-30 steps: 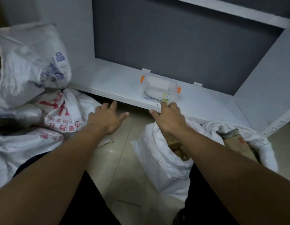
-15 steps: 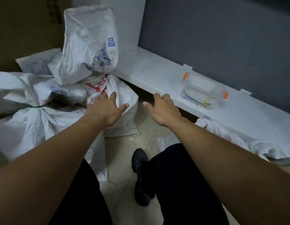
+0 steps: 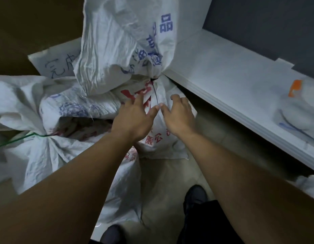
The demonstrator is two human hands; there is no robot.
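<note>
Left hand [image 3: 133, 118] and right hand [image 3: 179, 115] are hovering, fingers spread, over the red-printed sack [image 3: 163, 145], leaning between heaped sacks [image 3: 38, 103] and the shelf edge [image 3: 223, 101]. Bare floor [image 3: 166, 182] is lying open beneath the forearms; a black tie [image 3: 155, 92] is hanging beyond the thumbs.

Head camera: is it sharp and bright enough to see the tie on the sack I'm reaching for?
Head view: dim, no glare; the thin black tie on the white woven sack with red print shows clearly; head view's right edge smears the clear plastic box with orange clip.
</note>
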